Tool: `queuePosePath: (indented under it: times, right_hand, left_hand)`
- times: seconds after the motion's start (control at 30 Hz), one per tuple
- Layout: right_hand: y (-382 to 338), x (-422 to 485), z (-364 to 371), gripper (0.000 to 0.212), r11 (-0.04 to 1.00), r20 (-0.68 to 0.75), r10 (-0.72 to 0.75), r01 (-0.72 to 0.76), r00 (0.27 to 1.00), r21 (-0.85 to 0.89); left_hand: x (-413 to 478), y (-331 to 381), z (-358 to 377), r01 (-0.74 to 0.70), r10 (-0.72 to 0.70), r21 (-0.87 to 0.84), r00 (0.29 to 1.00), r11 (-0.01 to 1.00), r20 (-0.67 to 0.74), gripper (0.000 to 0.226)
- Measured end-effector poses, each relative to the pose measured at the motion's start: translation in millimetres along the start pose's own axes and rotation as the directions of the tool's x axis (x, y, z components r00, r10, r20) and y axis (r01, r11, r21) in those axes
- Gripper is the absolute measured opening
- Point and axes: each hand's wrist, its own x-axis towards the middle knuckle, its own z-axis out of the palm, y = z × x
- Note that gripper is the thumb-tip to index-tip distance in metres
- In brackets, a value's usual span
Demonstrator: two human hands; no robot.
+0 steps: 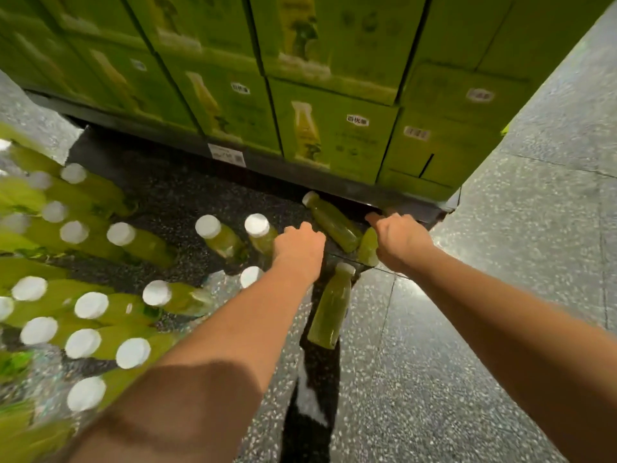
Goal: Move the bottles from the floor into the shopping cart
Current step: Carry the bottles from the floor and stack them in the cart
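Both bare arms are stretched out low over the speckled grey terrazzo floor (pixel 474 329). The right hand (pixel 400 240) is curled over the upper end of a green juice bottle (pixel 368 250) and clenched round it as far as I can see. Only the bottle's rounded bottom pokes out on the thumb side. The left hand (pixel 298 248) is knuckles-up with the fingers bent down out of sight, so I can't tell if it's got hold of anything. It sits just beside an upright white-capped green bottle (pixel 260 233).

Two more green bottles lie flat. The slanted bottle (pixel 334 223) is between the two hands, with its cap right at the dark pallet edge (pixel 283 168) and its base by the one being grasped. The near bottle (pixel 329 312) lies closer to the camera, cap pointing at the hands, along the border where the dark speckled patch of floor (pixel 187 195) meets the lighter grey.

The left side is tight: a crowd of upright white-capped bottles (pixel 90 305) stands packed cap to cap (pretty smeared out there, can't count them). Straight ahead, stacked lime-green cardboard cartons (pixel 334 138) on the pallet wall everything off. The open room is on the right, where bare floor runs past the pallet's corner.
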Motion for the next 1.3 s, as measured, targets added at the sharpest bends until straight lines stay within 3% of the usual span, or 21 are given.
queuePosePath:
  times: [0.23, 0.33, 0.53, 0.63, 0.77, 0.97, 1.3]
  right_hand:
    - [-6.9, 5.8, 13.8, 0.040, 0.997, -0.055, 0.046, -0.049, 0.997, -0.052]
    - [-5.9, 2.7, 12.7, 0.039, 0.998, -0.050, 0.037, -0.039, 0.998, -0.057]
    - [-10.0, -26.5, -18.4, 0.041, 1.000, -0.070, 0.028, -0.027, 0.997, 0.014]
    - [-20.2, -66.6, -71.3, 0.037, 1.000, -0.044, -0.001, 0.002, 0.999, 0.030]
    - [-45.5, -123.3, -176.5, 0.033, 0.994, -0.006, -0.065, 0.065, 0.998, 0.083]
    - [-75.9, -181.2, -273.5, 0.035, 0.985, 0.007, -0.172, 0.172, 0.985, 0.007]
    - [-183.6, -300.2, -444.8, 0.034, 0.892, 0.013, -0.446, 0.445, 0.895, -0.082]
  left_hand:
    - [14.9, -2.7, 16.7, 0.078, -0.086, 0.222, 0.996, 0.972, 0.026, 0.034]
    - [18.5, -4.3, 17.9, 0.092, -0.111, 0.216, 0.991, 0.972, 0.080, 0.038]
    - [-13.4, -8.9, -21.9, -0.103, 0.090, 0.163, 0.993, 0.981, 0.081, 0.038]
    - [-65.6, -12.5, -73.4, -0.118, 0.115, 0.073, 0.992, 0.990, 0.044, 0.036]
    - [-136.4, -26.9, -154.6, -0.034, 0.035, -0.040, 0.999, 0.999, 0.025, 0.035]
    - [-227.8, -45.7, -231.1, 0.007, -0.015, -0.176, 0.999, 0.984, -0.041, 0.033]
    - [-448.3, -128.2, -327.4, 0.265, -0.314, -0.423, 0.948, 0.866, -0.049, 0.032]
